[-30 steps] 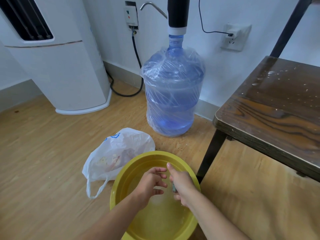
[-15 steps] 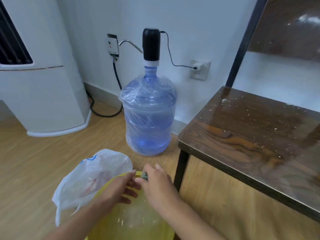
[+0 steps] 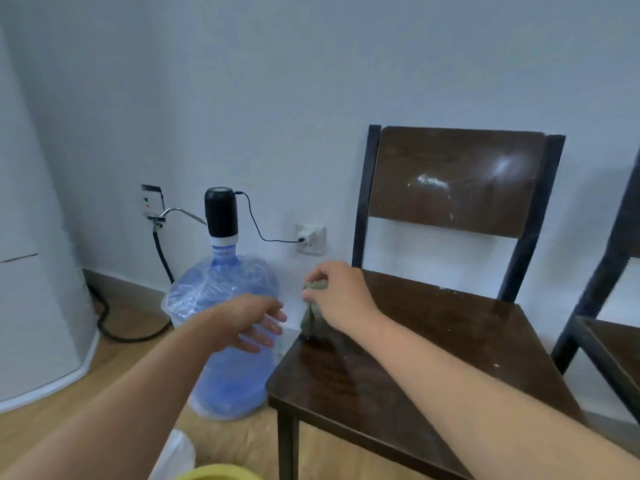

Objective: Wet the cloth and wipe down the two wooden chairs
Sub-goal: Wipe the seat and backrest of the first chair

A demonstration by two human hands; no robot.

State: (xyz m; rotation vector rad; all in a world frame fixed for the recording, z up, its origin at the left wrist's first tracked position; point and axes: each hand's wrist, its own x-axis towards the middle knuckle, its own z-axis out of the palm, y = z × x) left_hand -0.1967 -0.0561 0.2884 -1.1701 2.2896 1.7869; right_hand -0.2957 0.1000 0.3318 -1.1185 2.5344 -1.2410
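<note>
My right hand (image 3: 341, 296) grips a small grey-green cloth (image 3: 313, 315) that hangs down and touches the left edge of the seat of a dark wooden chair (image 3: 433, 344). The chair has a black metal frame, and white smears and specks show on its backrest and seat. A second chair (image 3: 609, 344) is partly in view at the right edge. My left hand (image 3: 249, 322) hovers with fingers spread and empty, left of the cloth, in front of the water bottle. The rim of the yellow basin (image 3: 218, 472) shows at the bottom edge.
A large blue water bottle (image 3: 225, 341) wrapped in plastic, with a black pump on top, stands on the wooden floor left of the chair. Its cable runs to a wall socket (image 3: 311, 239). A white appliance (image 3: 31, 289) stands at the left. A white plastic bag (image 3: 175, 455) lies near the basin.
Both hands rose out of the yellow basin. The right hand carried the cloth up to the chair seat's left edge. The view tilted up, showing the whole chair.
</note>
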